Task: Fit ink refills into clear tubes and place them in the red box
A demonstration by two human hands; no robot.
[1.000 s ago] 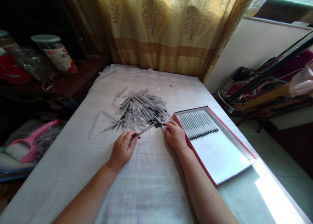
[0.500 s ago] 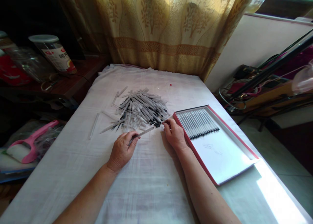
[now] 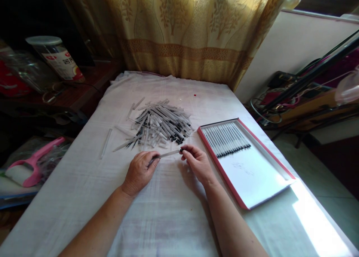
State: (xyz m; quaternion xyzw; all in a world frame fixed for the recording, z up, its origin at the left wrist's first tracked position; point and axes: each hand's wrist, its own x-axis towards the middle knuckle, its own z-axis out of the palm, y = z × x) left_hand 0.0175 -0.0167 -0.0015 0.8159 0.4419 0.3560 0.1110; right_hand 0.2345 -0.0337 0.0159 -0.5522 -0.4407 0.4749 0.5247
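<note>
My left hand (image 3: 141,171) is closed around a translucent pen barrel (image 3: 169,153) that points to the right. With pinched fingertips, my right hand (image 3: 198,163) holds a small black pen plug (image 3: 181,150) at the barrel's far end. Whether the plug is inside the barrel or only touching it, I cannot tell. Just beyond my hands lies a pile of pen parts (image 3: 161,122), with clear barrels, dark refills and black pieces mixed together. To the right, a shallow red-edged box lid (image 3: 224,187) holds a neat row of black-tipped pens (image 3: 227,139).
A single pen barrel (image 3: 106,143) lies apart on the white tablecloth (image 3: 151,219), left of the pile. A tiny red piece (image 3: 195,95) sits farther back. Jars (image 3: 57,58) stand on a dark cabinet at the left, above a pink-handled roller (image 3: 35,163). A patterned curtain (image 3: 179,32) hangs behind.
My right hand has drawn back from the pile's edge toward my left hand, bringing a black plug to the barrel's end. My left hand keeps its grip on the barrel.
</note>
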